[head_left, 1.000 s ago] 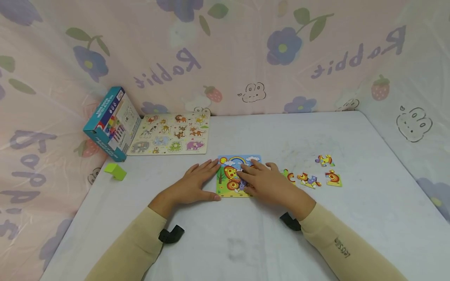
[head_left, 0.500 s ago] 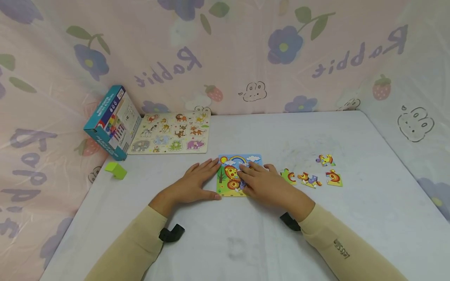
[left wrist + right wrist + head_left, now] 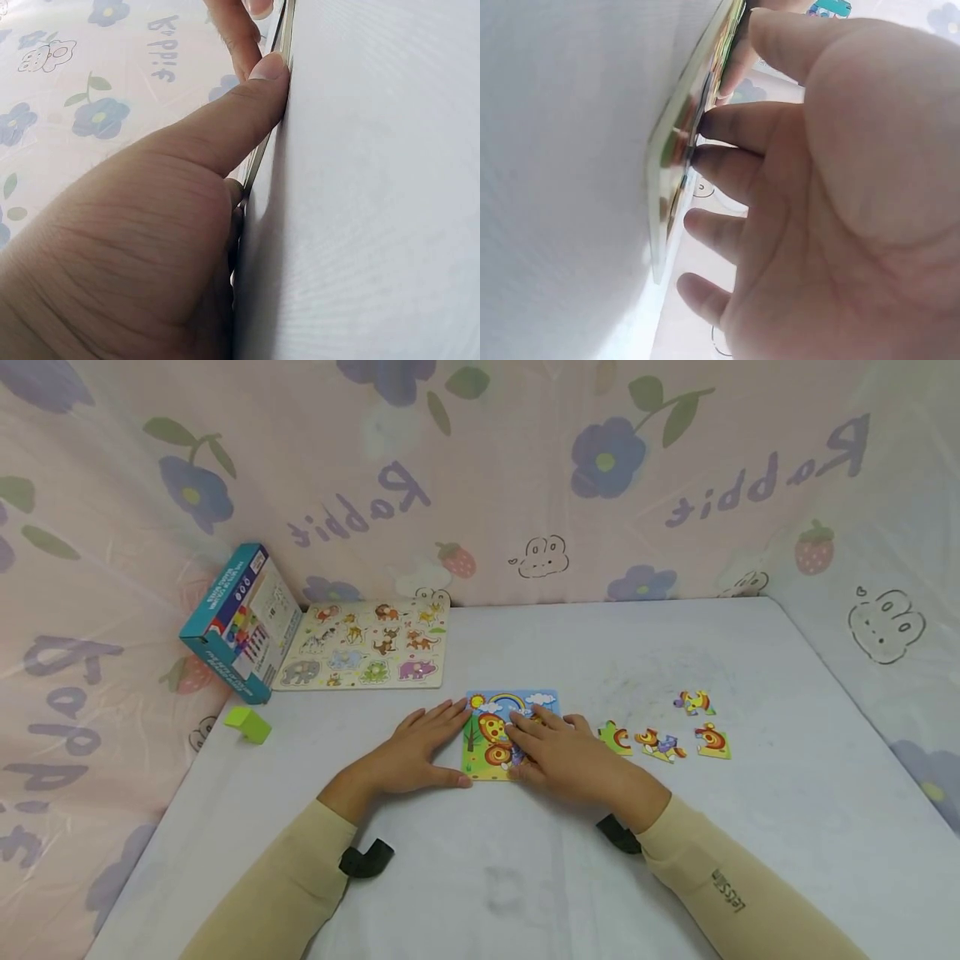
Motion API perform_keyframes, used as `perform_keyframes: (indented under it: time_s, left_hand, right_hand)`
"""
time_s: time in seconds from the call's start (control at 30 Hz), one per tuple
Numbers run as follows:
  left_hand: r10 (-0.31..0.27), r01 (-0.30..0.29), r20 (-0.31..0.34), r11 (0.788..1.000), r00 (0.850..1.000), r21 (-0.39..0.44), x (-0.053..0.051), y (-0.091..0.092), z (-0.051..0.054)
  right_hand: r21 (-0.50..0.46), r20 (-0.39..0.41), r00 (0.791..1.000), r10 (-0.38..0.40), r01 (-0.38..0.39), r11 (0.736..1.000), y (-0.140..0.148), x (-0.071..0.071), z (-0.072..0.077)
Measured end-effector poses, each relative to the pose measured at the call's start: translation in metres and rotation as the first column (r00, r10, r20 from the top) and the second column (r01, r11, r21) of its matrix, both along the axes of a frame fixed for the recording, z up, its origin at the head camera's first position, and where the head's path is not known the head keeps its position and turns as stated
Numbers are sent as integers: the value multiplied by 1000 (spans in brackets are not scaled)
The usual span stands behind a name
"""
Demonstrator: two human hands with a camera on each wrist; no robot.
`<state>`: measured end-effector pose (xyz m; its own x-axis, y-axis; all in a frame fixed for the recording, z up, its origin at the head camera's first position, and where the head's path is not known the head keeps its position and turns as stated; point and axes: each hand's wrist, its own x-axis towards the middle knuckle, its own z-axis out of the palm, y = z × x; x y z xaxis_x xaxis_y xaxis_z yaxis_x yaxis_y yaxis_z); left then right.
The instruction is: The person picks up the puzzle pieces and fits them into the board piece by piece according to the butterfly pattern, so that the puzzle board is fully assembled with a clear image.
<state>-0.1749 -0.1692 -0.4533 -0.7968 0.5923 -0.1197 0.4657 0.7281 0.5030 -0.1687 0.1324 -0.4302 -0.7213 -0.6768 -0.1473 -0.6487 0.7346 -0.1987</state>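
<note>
A small puzzle board (image 3: 487, 768) with a sun, rainbow and cartoon animals lies flat at the middle of the table. The left hand (image 3: 412, 752) lies at its left edge, fingers extended, thumb at the lower left corner; the left wrist view shows that hand (image 3: 150, 202) with its thumb on the thin edge. Over the board's right part is the right hand (image 3: 573, 756), its fingertips on the picture and covering some of it. In the right wrist view, index and middle fingertips of this hand (image 3: 840, 165) touch the surface of the board (image 3: 656, 172).
Loose puzzle pieces lie right of the board: a green and red one (image 3: 615, 737), an animal one (image 3: 660, 744) and two more farther right (image 3: 711, 741). At the back left are an animal board (image 3: 360, 646) and a teal box (image 3: 243, 625), with a green block (image 3: 247, 725) nearer.
The right hand has shifted slightly left over the board, and its thumb has moved a little left too. The left hand stays at the board's left edge.
</note>
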Motion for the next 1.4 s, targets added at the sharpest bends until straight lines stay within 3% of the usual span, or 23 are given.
perform_keyframes:
  time_s: [0.5, 0.63, 0.77, 0.9, 1.17, 1.4]
  left_hand:
    - [3, -3, 2, 1000, 1000, 6, 1, 0, -2]
    - [1, -1, 1, 1000, 1000, 8, 1, 0, -1]
    - [-4, 4, 0, 1000, 1000, 13, 1, 0, 0]
    - [-8, 8, -13, 1000, 1000, 10, 0, -1, -1]
    - [-1, 1, -8, 1000, 1000, 8, -1, 1, -2]
    - [-2, 2, -15, 1000, 1000, -3, -1, 0, -3]
  right_hand:
    - [-195, 167, 986, -15, 48, 980, 10, -8, -1]
    - [-286, 192, 981, -24, 80, 955, 14, -12, -4]
    - [-393, 207, 978, -29, 110, 913, 22, -13, -4]
    - [-512, 231, 971, -56, 170, 842, 38, -13, 2]
    - [-694, 265, 956, -129, 282, 662, 92, -15, 9]
    - [-788, 340, 913, -225, 407, 462, 155, -26, 4]
